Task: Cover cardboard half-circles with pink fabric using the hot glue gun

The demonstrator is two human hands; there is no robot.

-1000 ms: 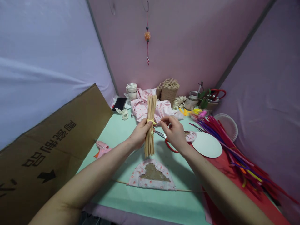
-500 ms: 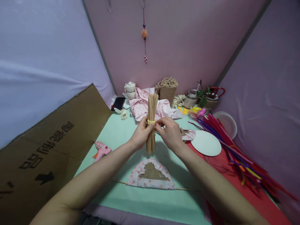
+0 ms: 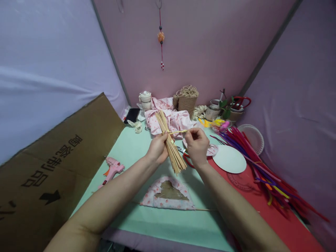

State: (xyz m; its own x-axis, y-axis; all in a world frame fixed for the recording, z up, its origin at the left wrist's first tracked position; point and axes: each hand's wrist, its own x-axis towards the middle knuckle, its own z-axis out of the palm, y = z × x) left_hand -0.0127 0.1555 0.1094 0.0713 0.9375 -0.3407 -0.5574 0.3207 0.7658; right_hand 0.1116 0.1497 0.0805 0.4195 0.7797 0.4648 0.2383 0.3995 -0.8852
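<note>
My left hand (image 3: 158, 147) is closed around the middle of a bundle of thin wooden sticks (image 3: 176, 156), which tilts with its top to the left. A yellow rubber band (image 3: 178, 132) runs stretched from the bundle to my right hand (image 3: 197, 141), whose fingers pinch its far end. Below the sticks lies a half-round piece of pink patterned fabric on cardboard (image 3: 168, 202), with a thin stick along its straight edge. Red-handled scissors (image 3: 181, 149) lie behind the bundle, partly hidden by my right hand.
A pink glue gun (image 3: 114, 167) lies on the left beside a cardboard sheet (image 3: 68, 157). At the back are a white cup (image 3: 145, 100), crumpled pink fabric (image 3: 181, 120) and twine (image 3: 187, 99). On the right are a white disc (image 3: 229, 159) and colourful pipe cleaners (image 3: 262, 168).
My right hand has moved right, away from the sticks, drawing the rubber band out from the bundle. The bundle has gone from nearly upright to tilted left, and the scissors have come into view.
</note>
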